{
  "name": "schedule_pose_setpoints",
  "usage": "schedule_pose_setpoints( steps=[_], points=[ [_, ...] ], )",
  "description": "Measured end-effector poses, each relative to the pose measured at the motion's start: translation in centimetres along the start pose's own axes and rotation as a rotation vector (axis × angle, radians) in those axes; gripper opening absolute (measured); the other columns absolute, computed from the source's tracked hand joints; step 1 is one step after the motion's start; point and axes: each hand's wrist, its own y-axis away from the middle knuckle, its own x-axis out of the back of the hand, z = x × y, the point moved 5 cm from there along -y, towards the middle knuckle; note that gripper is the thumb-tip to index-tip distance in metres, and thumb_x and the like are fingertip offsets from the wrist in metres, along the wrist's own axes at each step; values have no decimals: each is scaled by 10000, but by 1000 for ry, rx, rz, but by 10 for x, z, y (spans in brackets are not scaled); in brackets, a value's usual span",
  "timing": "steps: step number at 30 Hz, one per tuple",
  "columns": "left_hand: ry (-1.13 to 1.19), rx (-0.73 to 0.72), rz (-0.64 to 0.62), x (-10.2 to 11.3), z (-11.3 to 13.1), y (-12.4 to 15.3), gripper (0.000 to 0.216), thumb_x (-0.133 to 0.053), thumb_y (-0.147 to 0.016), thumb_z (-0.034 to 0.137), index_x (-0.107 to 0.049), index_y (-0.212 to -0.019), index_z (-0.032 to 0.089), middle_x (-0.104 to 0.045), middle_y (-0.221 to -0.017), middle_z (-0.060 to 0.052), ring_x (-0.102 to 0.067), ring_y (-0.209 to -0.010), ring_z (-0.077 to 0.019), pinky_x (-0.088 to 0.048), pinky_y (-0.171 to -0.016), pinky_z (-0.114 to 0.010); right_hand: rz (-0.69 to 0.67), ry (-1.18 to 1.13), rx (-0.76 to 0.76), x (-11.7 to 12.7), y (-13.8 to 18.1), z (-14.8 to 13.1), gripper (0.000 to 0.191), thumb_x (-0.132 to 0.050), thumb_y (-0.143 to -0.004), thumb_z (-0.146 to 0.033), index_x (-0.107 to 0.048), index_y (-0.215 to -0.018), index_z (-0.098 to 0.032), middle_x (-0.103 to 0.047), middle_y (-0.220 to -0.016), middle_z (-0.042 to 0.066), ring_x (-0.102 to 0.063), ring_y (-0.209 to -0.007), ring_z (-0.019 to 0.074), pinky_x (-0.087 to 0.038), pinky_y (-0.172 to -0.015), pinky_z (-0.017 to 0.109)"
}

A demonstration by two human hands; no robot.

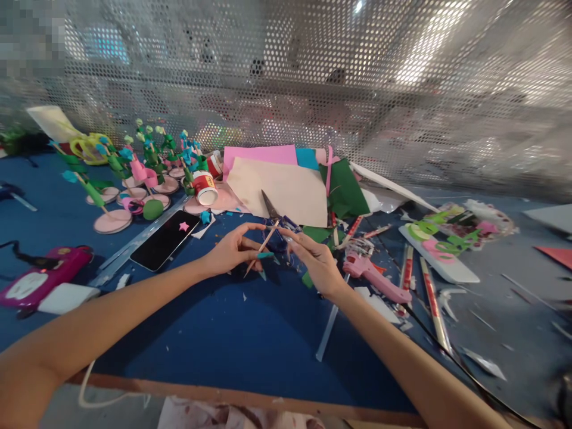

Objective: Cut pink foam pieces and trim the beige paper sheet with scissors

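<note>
Over the middle of the blue table, my left hand (236,249) is closed on a thin wooden stick (269,236), which slants up to the right. A small teal paper piece (265,255) shows at the left fingertips, by the stick. My right hand (316,262) is pinched at the stick's upper end; its fingertips partly cover what they hold. Just behind both hands lies a pair of scissors (270,205), dark blades pointing away and blue handles partly hidden by the fingers. A cream paper sheet (283,187) lies under the blades.
Several paper flowers on round pink bases (112,221) stand at the left. Nearer are a black phone (165,240) and a magenta device (47,277). A pink glue gun (375,277), glue sticks and paper scraps lie right. A perforated metal screen (304,89) rises behind.
</note>
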Motion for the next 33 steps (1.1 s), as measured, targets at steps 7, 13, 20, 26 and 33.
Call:
schedule_pose_setpoints(
  steps=[7,13,20,26,33],
  points=[
    [-3,24,41,3,-4,-4,614,-668,-647,187,-324,-1155,159,-652,-767,-41,-640,-557,-149,-520,-536,-261,153,-69,68,12,2,2,368,-421,-831,-333,-562,-1148,-210,-390,-654,-16,-354,-577,104,-297,-564,258],
    [-6,6,71,7,-4,-4,633,-684,-635,209,-321,-1152,174,-639,-771,-26,-644,-564,-161,-527,-538,-271,-58,-6,112,-1,6,-7,288,-457,-818,-335,-688,-739,-181,-412,-630,5,-405,-659,133,-316,-647,292],
    [-12,-10,26,7,-4,-3,623,-677,-648,209,-326,-1162,174,-640,-802,-42,-655,-603,-172,-534,-574,-275,-168,70,50,-12,5,-4,326,-433,-836,-351,-683,-736,-169,-384,-603,-6,-393,-640,126,-300,-672,304],
    [-5,-9,13,5,-3,-2,630,-681,-643,182,-334,-1169,163,-650,-800,-46,-653,-596,-159,-537,-580,-271,-146,77,44,-11,5,-3,323,-416,-845,-366,-674,-944,-199,-362,-622,-9,-385,-654,126,-301,-661,287],
    [3,23,9,2,-2,0,658,-688,-632,167,-333,-1187,165,-656,-793,-47,-652,-582,-158,-541,-577,-273,-124,61,39,-10,3,-4,374,-405,-840,-392,-603,-1101,-213,-342,-623,-12,-374,-639,128,-301,-638,282]
  ],
)
